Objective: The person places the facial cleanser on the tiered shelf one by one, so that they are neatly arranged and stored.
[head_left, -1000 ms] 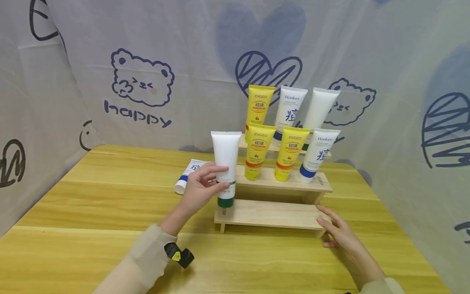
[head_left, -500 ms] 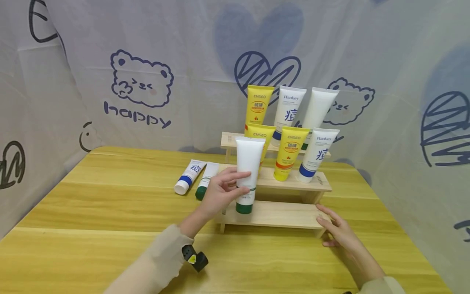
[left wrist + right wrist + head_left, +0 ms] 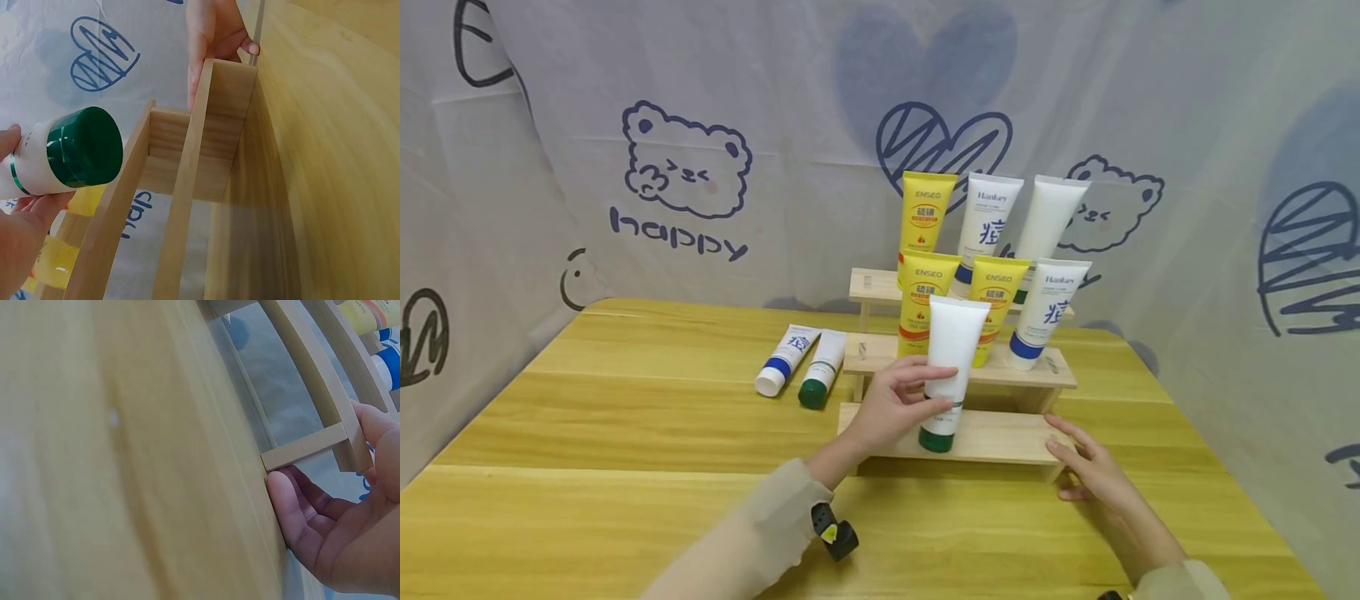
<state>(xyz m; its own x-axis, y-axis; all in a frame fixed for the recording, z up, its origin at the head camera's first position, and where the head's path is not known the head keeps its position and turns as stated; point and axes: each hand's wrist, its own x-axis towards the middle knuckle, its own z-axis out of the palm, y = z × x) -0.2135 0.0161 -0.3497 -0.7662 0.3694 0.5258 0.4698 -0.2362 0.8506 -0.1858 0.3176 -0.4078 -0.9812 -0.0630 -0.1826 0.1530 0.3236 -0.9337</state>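
Observation:
My left hand (image 3: 891,408) holds a white squeeze tube (image 3: 958,342) between thumb and fingers, its green cap (image 3: 90,147) pointing down. In the head view the tube overlaps the lowest step (image 3: 1000,435) of a three-tier wooden stand; in the left wrist view a gap shows between cap and that step. My right hand (image 3: 1097,479) grips the right end of this step, with fingers (image 3: 290,512) bent beside its leg (image 3: 306,447). Behind the held tube, two yellow tubes (image 3: 917,292) and a white tube with a blue cap (image 3: 1048,312) stand on the middle step.
On the top step stand a yellow tube (image 3: 927,208), a blue-capped white tube (image 3: 988,217) and a plain white tube (image 3: 1052,217). Two more tubes lie on the table left of the stand, one blue-capped (image 3: 786,358), one green-capped (image 3: 823,367). A printed curtain (image 3: 805,225) hangs behind.
My left hand has carried the white tube rightward and slightly down, from the stand's left end to the front of its lowest step. The right hand stays at the step's end.

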